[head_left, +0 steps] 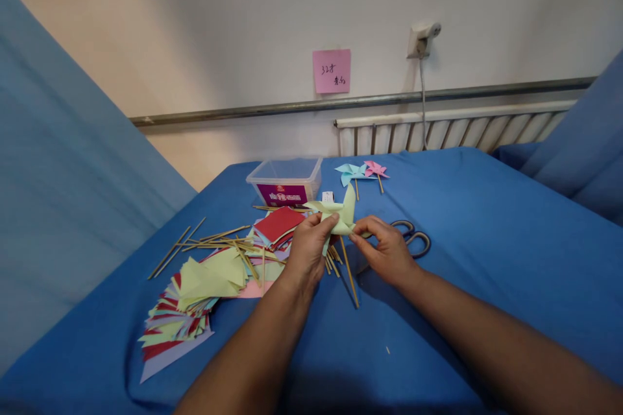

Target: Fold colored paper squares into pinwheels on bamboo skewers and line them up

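A pale green paper pinwheel (346,211) is held up over the middle of the blue-covered table. My left hand (309,243) grips it from the left, thumb pressed on the paper. At its lower right blade, the fingertips of my right hand (382,243) pinch the paper edge. A thin wooden stick (349,275) slants down below the pinwheel; whether it is joined to it I cannot tell. Scissors with dark handles (413,237) lie just right of my right hand, their blades largely hidden. Short sticks (333,260) lie partly covered by my left hand.
Fanned coloured paper (180,324), a red paper stack (278,227) and scattered sticks (214,238) lie on the left. Behind stands a clear plastic box (285,172). A light blue pinwheel (354,172) and a pink pinwheel (376,169) lie at the back. Blue curtains (63,175) flank the table.
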`<state>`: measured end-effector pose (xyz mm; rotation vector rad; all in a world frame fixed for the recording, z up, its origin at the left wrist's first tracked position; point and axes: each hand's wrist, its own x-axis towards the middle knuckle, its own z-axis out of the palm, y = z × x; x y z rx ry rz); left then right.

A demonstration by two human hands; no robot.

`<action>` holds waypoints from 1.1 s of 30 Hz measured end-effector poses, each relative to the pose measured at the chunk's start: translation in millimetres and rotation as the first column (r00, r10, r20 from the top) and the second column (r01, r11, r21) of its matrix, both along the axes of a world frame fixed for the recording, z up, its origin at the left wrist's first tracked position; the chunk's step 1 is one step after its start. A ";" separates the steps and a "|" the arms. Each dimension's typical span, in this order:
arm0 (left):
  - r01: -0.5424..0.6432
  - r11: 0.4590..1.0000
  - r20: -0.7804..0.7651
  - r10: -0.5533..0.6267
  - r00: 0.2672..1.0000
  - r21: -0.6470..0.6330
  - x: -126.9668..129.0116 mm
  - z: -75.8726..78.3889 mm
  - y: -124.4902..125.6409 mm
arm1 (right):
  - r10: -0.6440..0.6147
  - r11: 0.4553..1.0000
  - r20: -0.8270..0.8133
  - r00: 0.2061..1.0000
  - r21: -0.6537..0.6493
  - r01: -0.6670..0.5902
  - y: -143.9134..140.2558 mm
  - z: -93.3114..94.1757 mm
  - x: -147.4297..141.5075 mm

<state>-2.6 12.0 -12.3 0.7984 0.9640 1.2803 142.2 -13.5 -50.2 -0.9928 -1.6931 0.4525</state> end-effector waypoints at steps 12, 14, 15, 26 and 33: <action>0.011 1.000 -0.002 -0.011 1.000 0.006 -3.0 -1.5 2.4 | -0.053 0.997 -0.120 0.991 -0.053 0.047 7.2 -3.6 2.4; 0.021 1.000 -0.002 -0.021 1.000 0.008 -3.5 -2.4 2.9 | -0.063 0.997 -0.132 0.989 -0.048 0.058 7.2 -3.7 2.4; 0.020 1.000 0.001 -0.020 1.000 0.007 -3.7 -2.4 3.1 | -0.065 0.997 -0.134 0.989 -0.047 0.059 7.2 -3.7 2.4; 0.011 1.000 0.053 -0.011 0.999 -0.003 -3.3 0.8 2.9 | -0.052 0.997 -0.149 0.988 -0.064 0.043 5.6 -2.2 1.5; 0.074 0.997 0.055 -0.073 0.996 -0.013 -0.3 -1.4 0.8 | -0.027 0.992 -0.232 0.972 -0.124 -0.002 6.4 -6.1 -2.7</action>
